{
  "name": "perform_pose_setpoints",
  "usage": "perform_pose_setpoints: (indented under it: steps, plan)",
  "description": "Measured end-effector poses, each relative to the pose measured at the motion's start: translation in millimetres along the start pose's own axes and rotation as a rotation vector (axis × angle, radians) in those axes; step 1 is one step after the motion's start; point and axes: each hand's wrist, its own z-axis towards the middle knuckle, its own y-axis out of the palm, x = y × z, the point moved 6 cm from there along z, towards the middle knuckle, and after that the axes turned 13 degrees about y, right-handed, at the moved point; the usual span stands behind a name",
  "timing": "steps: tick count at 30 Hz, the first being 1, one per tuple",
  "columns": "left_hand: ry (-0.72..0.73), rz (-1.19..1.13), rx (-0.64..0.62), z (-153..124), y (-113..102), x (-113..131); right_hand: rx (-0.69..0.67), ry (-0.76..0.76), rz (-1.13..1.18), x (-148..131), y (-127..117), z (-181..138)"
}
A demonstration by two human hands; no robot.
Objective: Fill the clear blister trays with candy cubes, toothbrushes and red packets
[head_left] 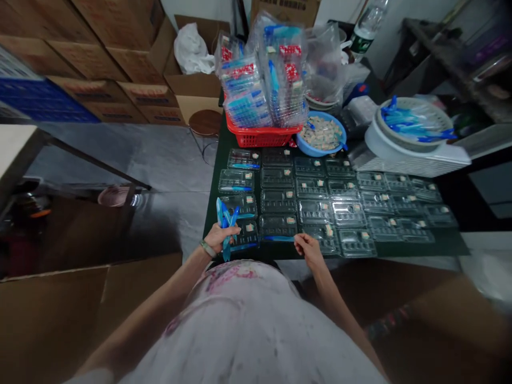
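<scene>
Left hand (216,237) clutches several blue handles (226,251), right hand (310,247) pinches one (four trays (236,177) hold others); dark table (444,244), grey floor (172,160).

Ambient lvl: moderate to dim, cool cast; light appears to fall from above, exact src unclear. Strong glare on clear plastic trays (348,212), worst mid-row; lesser glints on bagged packs (280,74). Floor (172,160) shows soft sheen; heavy shadow under side table (18,146), detail lost. Wide-angle distortion: stacked cartons (68,48) lean, edges bowed. Corners dark. Lower R periphery blurred, approx. unreadable; small labels on trays illegible. Ctr. acceptably sharp.
</scene>
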Motion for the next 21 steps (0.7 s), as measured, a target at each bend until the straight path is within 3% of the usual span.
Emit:
perform_pose_setpoints:
  steps: [5,11,15,21]
  plan:
    - [-0.008,0.005,-0.023,1.4,7.0,-0.2,0.095,-0.001,-0.064,22.4,-1.3,17.2]
    - [-0.039,0.041,-0.071,-8.7,29.4,-0.2,0.187,-0.128,-0.239,16.5,10.7,26.9]
    - [-0.006,0.045,-0.106,-11.5,35.9,4.0,0.137,-0.212,-0.349,8.1,10.7,32.6]
    - [0.024,0.041,-0.06,-13.9,35.8,5.5,0.042,-0.315,-0.487,-4.3,13.8,33.9]
